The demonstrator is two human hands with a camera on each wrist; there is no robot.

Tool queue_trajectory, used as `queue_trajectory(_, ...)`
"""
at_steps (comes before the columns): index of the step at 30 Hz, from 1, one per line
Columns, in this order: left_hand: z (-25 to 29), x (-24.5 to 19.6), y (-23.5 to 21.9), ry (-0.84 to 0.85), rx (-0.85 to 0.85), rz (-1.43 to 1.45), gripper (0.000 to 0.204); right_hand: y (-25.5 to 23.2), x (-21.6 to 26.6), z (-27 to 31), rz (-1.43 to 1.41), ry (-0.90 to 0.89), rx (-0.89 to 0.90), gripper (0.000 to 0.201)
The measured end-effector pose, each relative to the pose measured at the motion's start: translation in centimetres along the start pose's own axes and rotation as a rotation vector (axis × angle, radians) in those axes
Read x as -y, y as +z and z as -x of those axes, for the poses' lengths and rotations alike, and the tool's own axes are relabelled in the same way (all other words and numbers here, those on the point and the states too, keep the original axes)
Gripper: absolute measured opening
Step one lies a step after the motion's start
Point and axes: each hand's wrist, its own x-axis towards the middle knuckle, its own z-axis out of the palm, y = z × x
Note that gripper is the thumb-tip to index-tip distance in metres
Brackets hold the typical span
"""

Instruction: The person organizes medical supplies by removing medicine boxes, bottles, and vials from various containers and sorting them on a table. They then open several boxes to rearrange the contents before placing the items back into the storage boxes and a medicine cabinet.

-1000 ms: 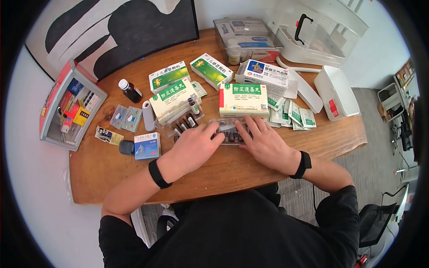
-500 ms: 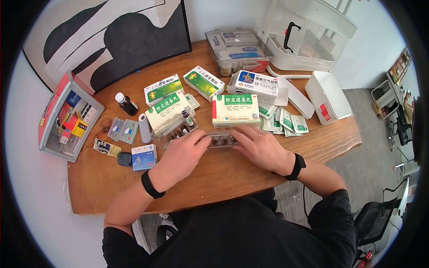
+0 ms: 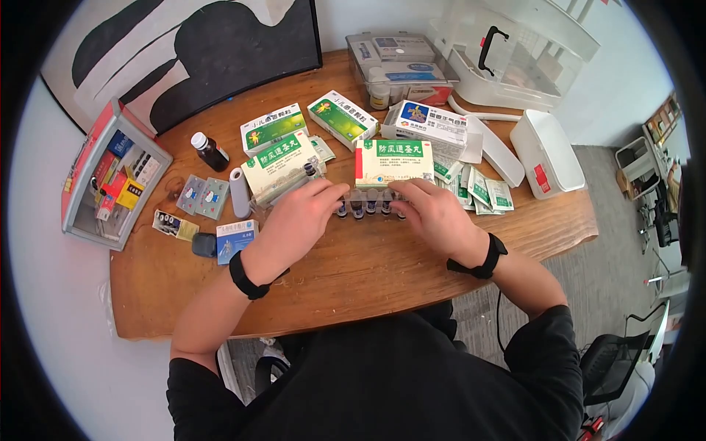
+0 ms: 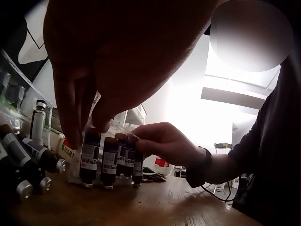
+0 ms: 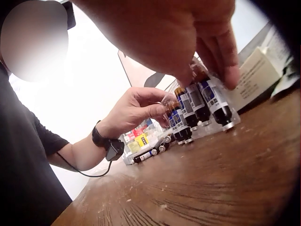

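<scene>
- Left hand (image 3: pixel 301 209) pinches the tray (image 3: pixel 366 195) at its left end; right hand (image 3: pixel 441 217) pinches its right end.
- Tray tipped up between them, vials (image 3: pixel 358 209) caps toward the desk (image 3: pixel 353 287).
- Box (image 3: pixel 395 162) just behind the tray.
- Beyond the wooden desk: picture (image 3: pixel 235 59), chair (image 3: pixel 618 364), grey floor (image 3: pixel 555 294).

The shirt (image 3: pixel 382 375) is black and short-sleeved, the wristbands (image 3: pixel 248 278) black, the left one apparently with a thin cable (image 5: pixel 89 175).

Office-like room: black chair (image 3: pixel 616 365), grey flooring (image 3: pixel 540 301), wooden desk (image 3: pixel 346 287), framed abstract picture (image 3: pixel 239 55) against white wall (image 3: pixel 353 16).
</scene>
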Motion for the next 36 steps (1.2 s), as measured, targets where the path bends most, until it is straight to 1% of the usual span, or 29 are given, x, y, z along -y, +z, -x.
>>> queue_trajectory(5,-0.5,0.4,-0.2,0.001,-0.005,0.010,0.029,-0.2,0.5,0.2,-0.030,0.048,-0.006,0.039)
queue_trajectory(7,-0.7,0.6,-0.1,0.000,-0.008,0.016,0.029,-0.3,0.6,0.6,-0.018,0.089,0.012,0.050)
queue_trajectory(8,-0.8,0.7,-0.1,-0.002,-0.013,0.016,0.029,-0.3,0.5,0.8,-0.018,0.088,0.013,0.050)
queue_trajectory(10,-0.9,0.9,-0.1,-0.007,-0.015,0.020,0.029,-0.2,0.5,1.3,-0.001,0.105,0.011,0.059)
queue_trajectory(11,-1.0,1.0,0.0,-0.012,0.001,0.008,0.029,-0.1,0.5,1.5,-0.002,0.108,0.014,0.059)
queue_trajectory(13,-1.0,0.9,0.2,-0.014,0.019,-0.004,0.030,0.1,0.6,2.0,0.020,0.145,0.091,0.065)
queue_trajectory(15,-0.8,0.1,0.6,-0.001,-0.075,-0.137,0.036,-0.3,1.7,2.6,0.051,0.179,0.109,0.068)
queue_trajectory(16,-0.7,-1.0,0.1,0.000,-0.076,-0.137,0.036,-0.5,2.3,2.8,0.083,0.212,0.126,0.071)
queue_trajectory(18,0.7,-4.1,-1.1,0.211,-0.037,-0.436,0.043,-0.8,2.9,3.9,0.089,0.229,0.139,0.071)
queue_trajectory(19,2.3,-4.5,-0.5,0.167,0.117,-0.351,0.046,-0.8,3.2,4.3,0.094,0.242,0.148,0.071)
queue_trajectory(20,3.2,-4.9,-0.1,0.165,0.118,-0.350,0.046,-0.7,3.2,4.8,0.093,0.241,0.149,0.071)
queue_trajectory(22,4.1,-5.7,0.6,0.094,0.326,-0.357,0.045,-0.5,3.4,5.5,0.073,0.115,0.194,0.067)
queue_trajectory(23,4.3,-5.4,1.0,0.108,0.316,-0.330,0.046,-0.2,3.6,5.7,0.080,0.104,0.202,0.058)
queue_trajectory(24,4.3,-5.3,1.1,0.107,0.319,-0.328,0.046,-0.1,3.5,5.8,0.078,0.107,0.203,0.058)
queue_trajectory(26,4.1,-5.2,1.3,0.111,0.305,-0.333,0.045,0.2,3.0,5.9,0.103,0.008,0.199,0.048)
queue_trajectory(27,4.0,-4.8,1.5,0.111,0.304,-0.331,0.045,0.3,2.8,5.9,0.105,0.009,0.200,0.048)
queue_trajectory(29,3.6,-3.8,2.0,0.158,0.360,-0.275,0.039,0.5,2.6,5.6,0.017,0.005,0.236,0.040)
queue_trajectory(30,3.6,-3.7,2.1,0.158,0.358,-0.277,0.039,0.4,2.7,5.5,0.018,0.003,0.235,0.040)
queue_trajectory(32,3.3,-3.7,2.2,0.179,0.346,-0.281,0.031,0.2,2.7,5.3,0.015,0.020,0.252,0.034)
queue_trajectory(36,3.5,-3.6,1.5,0.195,0.360,-0.248,0.027,-0.8,1.9,6.0,0.071,0.029,0.268,0.033)
